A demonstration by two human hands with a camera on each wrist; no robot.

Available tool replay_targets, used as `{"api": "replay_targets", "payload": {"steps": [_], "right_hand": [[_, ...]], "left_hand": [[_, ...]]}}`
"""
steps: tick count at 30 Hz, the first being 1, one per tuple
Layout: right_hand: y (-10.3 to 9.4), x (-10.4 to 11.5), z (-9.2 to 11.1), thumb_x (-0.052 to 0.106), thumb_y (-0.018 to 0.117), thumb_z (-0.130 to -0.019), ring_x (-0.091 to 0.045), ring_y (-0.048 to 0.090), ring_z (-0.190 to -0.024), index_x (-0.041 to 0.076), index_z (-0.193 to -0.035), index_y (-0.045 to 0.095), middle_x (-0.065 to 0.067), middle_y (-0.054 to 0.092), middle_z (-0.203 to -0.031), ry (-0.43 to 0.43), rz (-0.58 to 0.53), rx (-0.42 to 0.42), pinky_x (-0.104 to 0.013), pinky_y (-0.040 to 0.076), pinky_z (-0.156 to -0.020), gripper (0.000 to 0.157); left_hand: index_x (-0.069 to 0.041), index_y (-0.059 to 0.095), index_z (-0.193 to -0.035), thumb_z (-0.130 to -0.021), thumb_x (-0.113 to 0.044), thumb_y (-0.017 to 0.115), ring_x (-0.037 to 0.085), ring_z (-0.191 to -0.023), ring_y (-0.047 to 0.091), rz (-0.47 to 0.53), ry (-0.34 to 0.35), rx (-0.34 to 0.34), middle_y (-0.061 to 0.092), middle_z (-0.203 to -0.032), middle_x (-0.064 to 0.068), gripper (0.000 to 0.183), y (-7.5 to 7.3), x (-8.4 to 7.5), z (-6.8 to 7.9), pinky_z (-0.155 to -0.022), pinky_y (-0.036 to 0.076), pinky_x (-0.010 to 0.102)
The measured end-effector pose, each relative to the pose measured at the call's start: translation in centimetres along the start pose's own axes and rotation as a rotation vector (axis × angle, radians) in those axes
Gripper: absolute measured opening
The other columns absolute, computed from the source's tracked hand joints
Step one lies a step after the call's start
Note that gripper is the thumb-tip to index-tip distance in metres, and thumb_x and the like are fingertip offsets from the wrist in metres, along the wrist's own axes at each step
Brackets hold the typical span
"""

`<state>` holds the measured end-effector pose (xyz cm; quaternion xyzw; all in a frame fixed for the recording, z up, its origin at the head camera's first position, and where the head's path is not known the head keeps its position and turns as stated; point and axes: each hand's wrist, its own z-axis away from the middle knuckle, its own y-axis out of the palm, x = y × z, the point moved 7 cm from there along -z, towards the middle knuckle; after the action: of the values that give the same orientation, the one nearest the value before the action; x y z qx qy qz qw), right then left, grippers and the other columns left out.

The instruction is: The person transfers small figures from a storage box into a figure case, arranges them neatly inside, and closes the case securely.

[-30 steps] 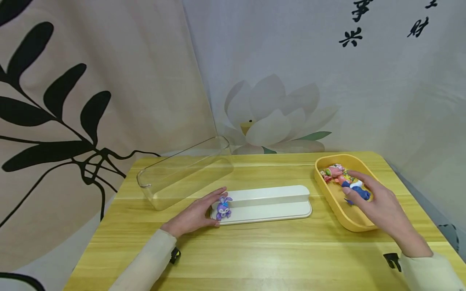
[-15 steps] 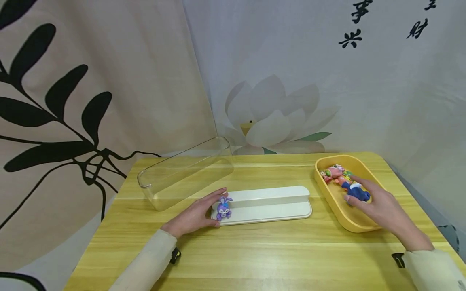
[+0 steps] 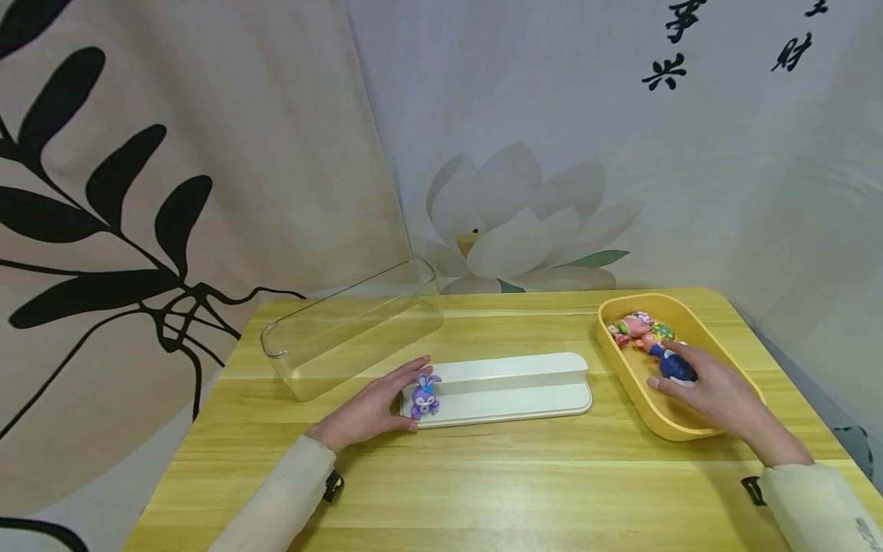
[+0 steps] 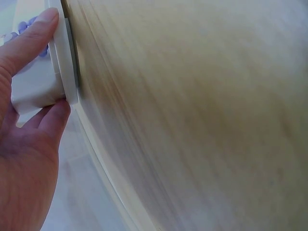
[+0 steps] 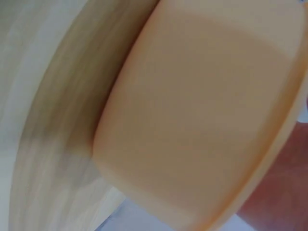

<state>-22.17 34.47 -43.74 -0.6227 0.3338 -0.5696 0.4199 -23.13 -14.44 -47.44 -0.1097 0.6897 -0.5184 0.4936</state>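
Head view, with the white base [image 3: 510, 400] as the middle of the dial: at 10 o'clock a clear box [image 3: 355, 330] rests askew on the table, the wood grain showing through its walls. At 9 o'clock the left hand [image 3: 369, 408] grips the end of the base, thumb on the near edge and fingers on the far one; the left wrist view shows the thumb pressed on the rim and fingertips at a corner. The base is long, with a raised ledge along its 12 o'clock side. On its left end sits a purple rabbit figure [image 3: 424, 397], ears toward 12 o'clock, just beside that hand.

At 3 o'clock is a yellow tray [image 3: 662, 424]. Toward its own 11 o'clock lie pink and green figures [image 3: 635, 324], bunched together. Next to them, around the tray's middle, is a blue figure [image 3: 676, 367], between the thumb and fingers of the right hand [image 3: 720, 395]. I cannot tell whether they have closed on it; the tray wall hides the fingertips in the right wrist view.

Everything stands on a pale wooden table [image 3: 497, 491]. Behind hang cloths: black leaves [image 3: 86, 295] at 10 o'clock, a pale lotus [image 3: 517, 222] at 12, black characters [image 3: 665, 72] at 1.
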Motion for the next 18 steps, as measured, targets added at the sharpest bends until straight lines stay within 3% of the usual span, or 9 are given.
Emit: {"api": "replay_targets", "payload": {"steps": [18], "right_hand": [[0.4, -1.2, -0.3, 0.046, 0.081, -0.089, -0.061, 0.049, -0.118, -0.01, -0.145, 0.046, -0.044, 0.043, -0.134, -0.016, 0.028, -0.033, -0.074, 0.043, -0.097, 0.086]], "left_hand": [[-0.021, 0.036, -0.163, -0.084, -0.023, 0.088, 0.032, -0.152, 0.032, -0.01, -0.011, 0.0, 0.018, -0.173, -0.004, 0.094, 0.1, 0.1, 0.0, -0.12, 0.035, 0.052]]}}
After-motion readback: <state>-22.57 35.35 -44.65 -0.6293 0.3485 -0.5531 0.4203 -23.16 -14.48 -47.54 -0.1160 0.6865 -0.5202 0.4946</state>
